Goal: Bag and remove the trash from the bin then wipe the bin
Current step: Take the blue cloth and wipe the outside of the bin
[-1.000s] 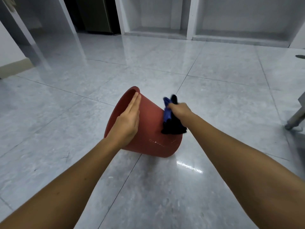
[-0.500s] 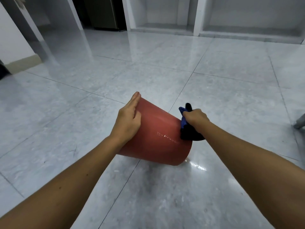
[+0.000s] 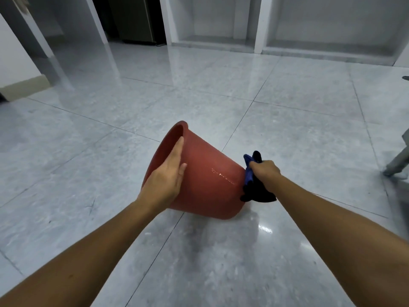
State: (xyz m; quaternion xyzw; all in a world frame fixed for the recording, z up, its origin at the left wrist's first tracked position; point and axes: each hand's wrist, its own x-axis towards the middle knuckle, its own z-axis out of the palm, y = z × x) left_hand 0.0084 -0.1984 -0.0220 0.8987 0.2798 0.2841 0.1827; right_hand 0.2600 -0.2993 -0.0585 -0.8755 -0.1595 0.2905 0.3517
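A red plastic bin (image 3: 205, 180) lies tilted on its side on the floor, its open mouth turned to the upper left and its base toward the right. My left hand (image 3: 164, 176) lies flat against the bin's wall near the rim, fingers together. My right hand (image 3: 264, 172) grips a dark blue and black cloth (image 3: 254, 187) and presses it against the bin's base end. The inside of the bin is hidden.
Glossy grey floor tiles (image 3: 110, 196) spread all around. A metal furniture leg (image 3: 398, 161) stands at the right edge. White built-in alcoves (image 3: 221, 25) line the far wall, with a dark doorway (image 3: 132, 18) to their left.
The cloth in my right hand has slid along the bin's wall from its middle down to the base end. The bin's mouth has tipped up a little, my left hand still on it.
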